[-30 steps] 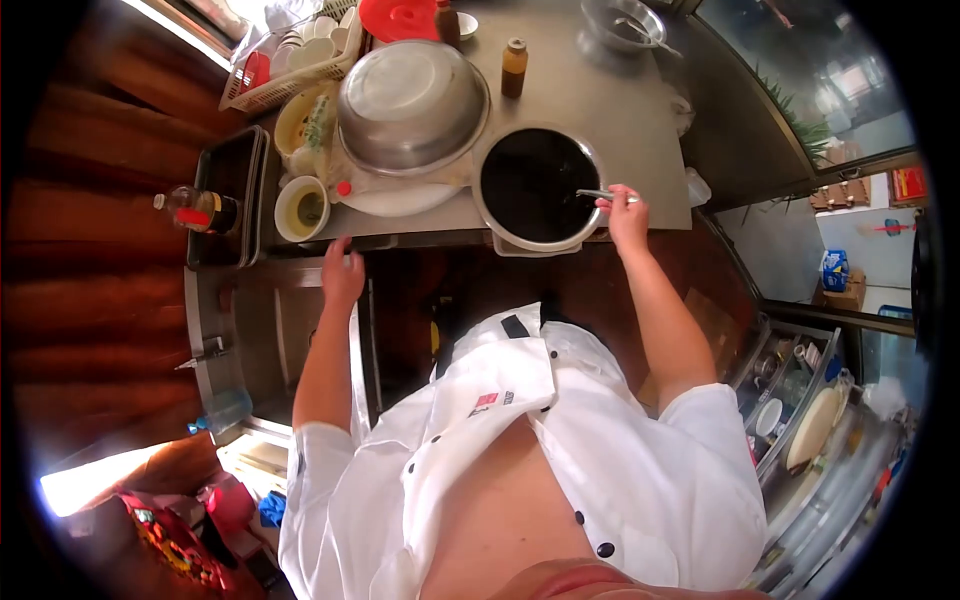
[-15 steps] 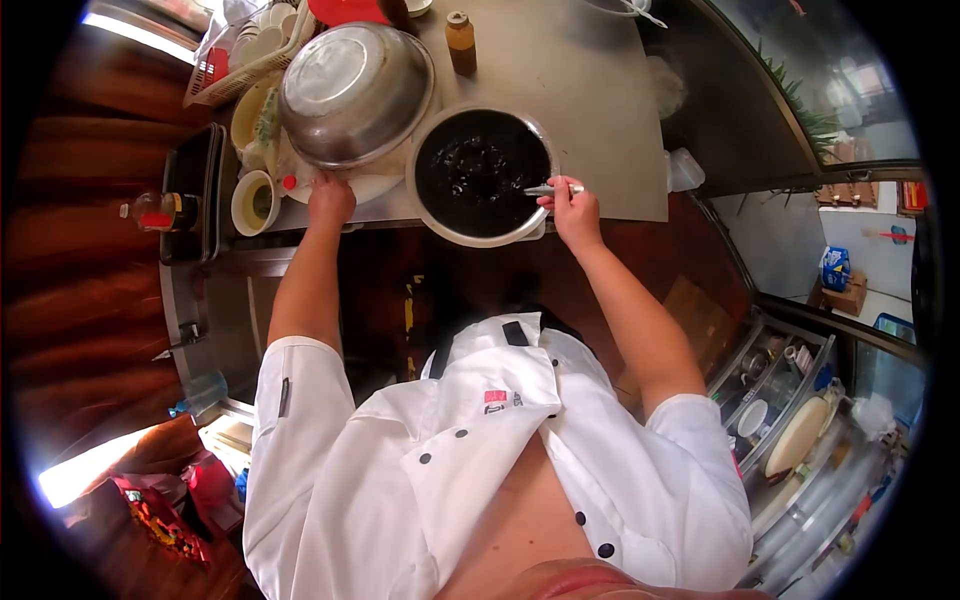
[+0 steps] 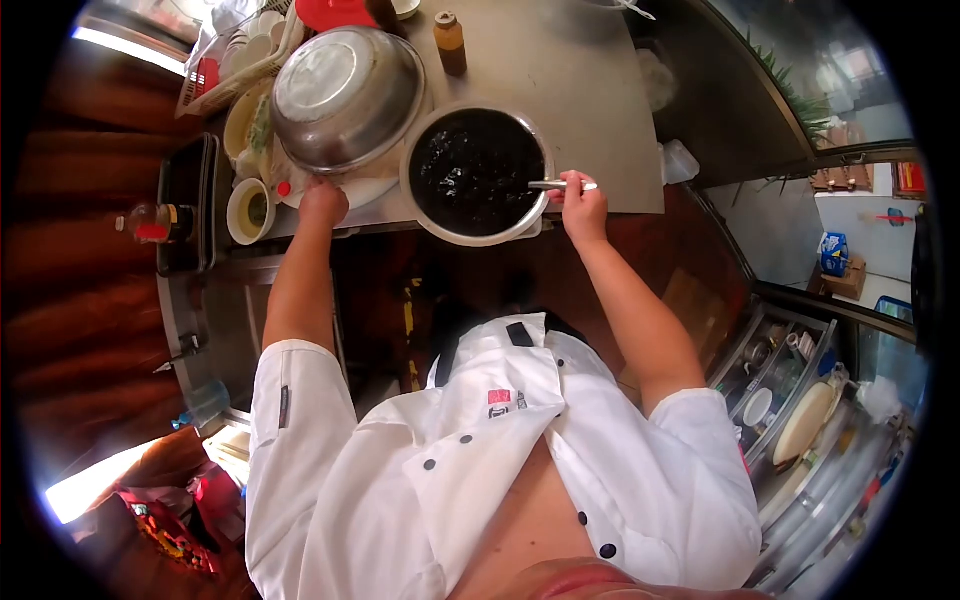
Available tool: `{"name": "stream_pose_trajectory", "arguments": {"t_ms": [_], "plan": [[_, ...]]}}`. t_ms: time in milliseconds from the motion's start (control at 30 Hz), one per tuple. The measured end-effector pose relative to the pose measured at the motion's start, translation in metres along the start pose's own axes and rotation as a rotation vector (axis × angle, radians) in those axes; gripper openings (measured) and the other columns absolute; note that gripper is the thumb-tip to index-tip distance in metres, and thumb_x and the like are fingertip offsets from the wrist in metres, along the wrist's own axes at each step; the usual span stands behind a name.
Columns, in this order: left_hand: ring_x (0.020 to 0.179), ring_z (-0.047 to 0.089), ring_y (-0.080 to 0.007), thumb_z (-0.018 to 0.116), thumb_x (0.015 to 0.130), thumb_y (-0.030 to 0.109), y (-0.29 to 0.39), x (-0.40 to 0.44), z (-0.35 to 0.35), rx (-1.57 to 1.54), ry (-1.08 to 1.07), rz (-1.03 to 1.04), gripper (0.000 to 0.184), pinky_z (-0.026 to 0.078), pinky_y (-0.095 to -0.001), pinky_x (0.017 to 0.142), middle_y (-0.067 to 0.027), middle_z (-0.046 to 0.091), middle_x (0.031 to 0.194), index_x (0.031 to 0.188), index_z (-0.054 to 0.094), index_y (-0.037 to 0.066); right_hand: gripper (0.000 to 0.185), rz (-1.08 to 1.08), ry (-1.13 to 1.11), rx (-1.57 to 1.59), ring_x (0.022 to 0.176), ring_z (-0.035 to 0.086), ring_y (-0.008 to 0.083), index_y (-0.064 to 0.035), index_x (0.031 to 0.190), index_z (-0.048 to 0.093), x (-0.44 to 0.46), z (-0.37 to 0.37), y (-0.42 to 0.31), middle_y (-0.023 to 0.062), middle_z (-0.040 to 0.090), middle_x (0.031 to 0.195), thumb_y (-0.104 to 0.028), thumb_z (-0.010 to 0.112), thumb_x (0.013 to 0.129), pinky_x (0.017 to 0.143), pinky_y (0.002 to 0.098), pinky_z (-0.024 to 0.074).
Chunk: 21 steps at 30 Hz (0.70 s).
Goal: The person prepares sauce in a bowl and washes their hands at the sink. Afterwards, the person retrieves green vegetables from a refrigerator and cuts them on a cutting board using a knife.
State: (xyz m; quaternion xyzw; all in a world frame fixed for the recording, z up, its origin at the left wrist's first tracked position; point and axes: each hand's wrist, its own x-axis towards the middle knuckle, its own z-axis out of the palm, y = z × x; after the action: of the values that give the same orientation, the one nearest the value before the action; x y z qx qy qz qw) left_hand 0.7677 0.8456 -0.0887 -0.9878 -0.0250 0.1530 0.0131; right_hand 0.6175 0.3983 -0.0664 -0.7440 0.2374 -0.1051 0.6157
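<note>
A round metal bowl (image 3: 478, 240) of dark, nearly black liquid (image 3: 465, 165) sits at the front edge of the worktop. My right hand (image 3: 584, 210) is closed around the handle of a metal utensil (image 3: 547, 185) at the bowl's right rim. The utensil's far end is down in the liquid, so its kind is hidden. My left hand (image 3: 323, 204) rests at the counter edge, beside a white round board or plate (image 3: 368, 193) and just below a large upturned metal basin (image 3: 340, 105). Its fingertips are hidden from me.
Left of the basin stand a cream tub (image 3: 250, 212) and a white basket (image 3: 232, 75) of dishes. A bottle of brown liquid (image 3: 451, 45) is behind the bowl. Dark trays (image 3: 188, 200) lean at the far left. Shelves with kitchenware (image 3: 775, 385) are at the right.
The utensil's handle has shifted slightly and lies flatter in my right hand. Ripples in the dark liquid have changed. My left hand stays by the basin; the whole view has shifted a little.
</note>
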Motion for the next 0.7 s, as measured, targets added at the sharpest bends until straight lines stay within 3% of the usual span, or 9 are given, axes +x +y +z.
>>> {"name": "stream_pose_trajectory", "arguments": {"t_ms": [67, 133, 267, 333, 400, 467, 567, 700], "plan": [[0.127, 0.049, -0.0405, 0.047, 0.091, 0.025, -0.002, 0.001, 0.007, 0.0, 0.007, -0.002, 0.053, 0.046, -0.0463, 0.101, -0.026, 0.044, 0.14, 0.133, 0.043, -0.008, 0.032, -0.015, 0.013, 0.034, 0.065, 0.07, 0.0143, 0.0032, 0.101, 0.063, 0.002, 0.001, 0.015, 0.0098, 0.071, 0.073, -0.025, 0.049, 0.103, 0.064, 0.0264, 0.055], [0.127, 0.049, -0.0409, 0.047, 0.09, 0.024, -0.007, 0.005, 0.007, 0.008, 0.018, 0.003, 0.054, 0.046, -0.0462, 0.102, -0.0266, 0.044, 0.141, 0.134, 0.043, -0.007, 0.032, -0.046, -0.123, 0.011, 0.065, 0.069, 0.0144, 0.0042, 0.101, 0.063, -0.002, 0.004, 0.018, 0.0104, 0.071, 0.075, -0.025, 0.049, 0.104, 0.062, 0.0268, 0.0551], [0.131, 0.046, -0.0403, 0.048, 0.088, 0.023, -0.006, 0.004, 0.01, 0.014, 0.014, 0.018, 0.059, 0.044, -0.046, 0.105, -0.0267, 0.04, 0.145, 0.139, 0.04, -0.007, 0.033, 0.0, -0.024, 0.137, 0.066, 0.07, 0.0145, 0.0049, 0.099, 0.064, 0.001, -0.001, 0.018, 0.0104, 0.071, 0.074, -0.024, 0.049, 0.104, 0.062, 0.0269, 0.0555], [0.132, 0.045, -0.0397, 0.048, 0.088, 0.023, -0.009, 0.007, 0.007, 0.038, 0.036, 0.018, 0.061, 0.043, -0.0459, 0.106, -0.0263, 0.039, 0.147, 0.14, 0.039, -0.007, 0.033, -0.013, -0.086, 0.11, 0.067, 0.07, 0.0147, 0.0053, 0.099, 0.064, 0.001, -0.001, 0.019, 0.0105, 0.071, 0.073, -0.023, 0.049, 0.104, 0.063, 0.0265, 0.0554], [0.134, 0.044, -0.0386, 0.049, 0.087, 0.023, 0.001, 0.0, -0.007, 0.008, -0.08, -0.015, 0.064, 0.042, -0.0455, 0.107, -0.0254, 0.037, 0.15, 0.143, 0.036, -0.007, 0.031, -0.022, -0.064, -0.02, 0.067, 0.07, 0.015, 0.006, 0.101, 0.064, 0.003, -0.007, -0.001, 0.0107, 0.071, 0.073, -0.022, 0.05, 0.103, 0.063, 0.0269, 0.0556], [0.134, 0.044, -0.0378, 0.049, 0.087, 0.023, 0.004, 0.003, -0.006, 0.022, -0.079, -0.032, 0.065, 0.042, -0.0448, 0.107, -0.0254, 0.036, 0.15, 0.144, 0.036, -0.007, 0.031, -0.035, -0.008, 0.065, 0.066, 0.07, 0.0153, 0.0058, 0.101, 0.064, 0.006, -0.006, 0.011, 0.0108, 0.071, 0.073, -0.022, 0.05, 0.103, 0.065, 0.0277, 0.0559], [0.132, 0.047, -0.0392, 0.049, 0.087, 0.025, -0.003, 0.01, -0.002, 0.073, -0.094, -0.022, 0.069, 0.042, -0.0448, 0.107, -0.0276, 0.032, 0.152, 0.145, 0.033, -0.008, 0.033, -0.076, -0.162, -0.007, 0.066, 0.069, 0.0147, 0.0058, 0.1, 0.064, -0.009, -0.001, 0.003, 0.0103, 0.071, 0.076, -0.023, 0.049, 0.103, 0.066, 0.0273, 0.0558], [0.131, 0.048, -0.0403, 0.047, 0.088, 0.028, 0.002, 0.011, -0.01, 0.078, -0.18, 0.0, 0.071, 0.041, -0.0452, 0.107, -0.0311, 0.028, 0.154, 0.145, 0.032, -0.011, 0.032, 0.005, -0.049, 0.078, 0.065, 0.069, 0.0143, 0.0045, 0.101, 0.064, -0.004, -0.003, 0.013, 0.01, 0.071, 0.075, -0.024, 0.05, 0.103, 0.065, 0.0275, 0.0559]]}}
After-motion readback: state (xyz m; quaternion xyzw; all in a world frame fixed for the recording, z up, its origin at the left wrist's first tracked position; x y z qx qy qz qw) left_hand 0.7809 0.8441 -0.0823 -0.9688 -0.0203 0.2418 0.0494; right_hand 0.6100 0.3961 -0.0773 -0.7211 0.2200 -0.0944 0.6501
